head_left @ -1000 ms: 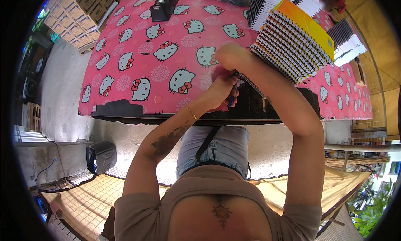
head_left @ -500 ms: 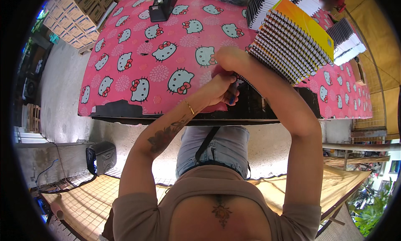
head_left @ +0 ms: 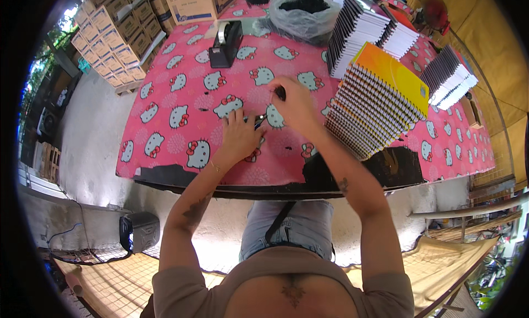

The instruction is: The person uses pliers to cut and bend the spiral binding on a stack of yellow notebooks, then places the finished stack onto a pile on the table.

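Observation:
My left hand (head_left: 241,135) lies on the pink cat-patterned tablecloth, its fingers stretched out. Beside its fingertips and partly under them is a small dark hand tool (head_left: 259,120) with a shiny metal tip; the rest is hidden. My right hand (head_left: 297,104) is raised slightly above the cloth, further right, its fingers curled round a small black thing whose kind I cannot make out. Just right of that forearm stands a tall stack of spiral-bound notebooks (head_left: 380,98) with a yellow-orange cover on top.
A black tape dispenser (head_left: 226,48) stands toward the far side. Behind are a clear plastic bag (head_left: 305,18) with black contents and a cardboard box (head_left: 199,3). More white-paged notebooks (head_left: 357,34) are stacked at the back right, another pile (head_left: 449,78) further right.
Both hands have come apart from close together near the front edge. The left moved left and forward onto the cloth with the tool; the right moved forward. My view has tilted up.

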A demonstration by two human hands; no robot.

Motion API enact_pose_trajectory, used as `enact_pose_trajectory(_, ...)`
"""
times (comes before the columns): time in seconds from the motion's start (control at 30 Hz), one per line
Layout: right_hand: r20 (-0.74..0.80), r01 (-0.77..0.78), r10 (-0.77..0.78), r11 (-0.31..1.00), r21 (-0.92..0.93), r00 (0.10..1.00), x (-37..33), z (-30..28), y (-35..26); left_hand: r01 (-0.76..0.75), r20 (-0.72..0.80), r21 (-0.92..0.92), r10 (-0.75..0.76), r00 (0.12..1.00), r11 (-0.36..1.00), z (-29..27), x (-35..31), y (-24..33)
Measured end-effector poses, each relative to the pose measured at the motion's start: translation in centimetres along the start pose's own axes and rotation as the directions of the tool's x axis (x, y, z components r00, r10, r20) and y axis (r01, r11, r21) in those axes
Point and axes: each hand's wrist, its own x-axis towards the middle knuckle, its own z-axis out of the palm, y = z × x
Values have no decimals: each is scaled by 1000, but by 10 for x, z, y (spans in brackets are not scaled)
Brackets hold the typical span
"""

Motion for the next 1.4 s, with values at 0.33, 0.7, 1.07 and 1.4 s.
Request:
enact_pose_trajectory(0.33, -195, -193, 299, 882, 429, 934, -31, 74, 7, 227, 583, -684, -332, 741, -693, 42, 42, 24)
enact_pose_trajectory(0.7, -276, -124, 308, 839, 530, 910, -38, 45, 22, 177, 672, -624, -407, 619, -761, 47, 64, 43)
enact_pose_trajectory(1.07, -319, -125, 485, 683, 720, 814, -29, 35, 32, 206, 669, -578, -314, 673, -790, 99, 73, 40)
enact_pose_trajectory(1.4, -391, -136, 192, 976, 169, 900, -28, 32, 39, 282, 641, -642, -297, 708, -713, 86, 78, 43)
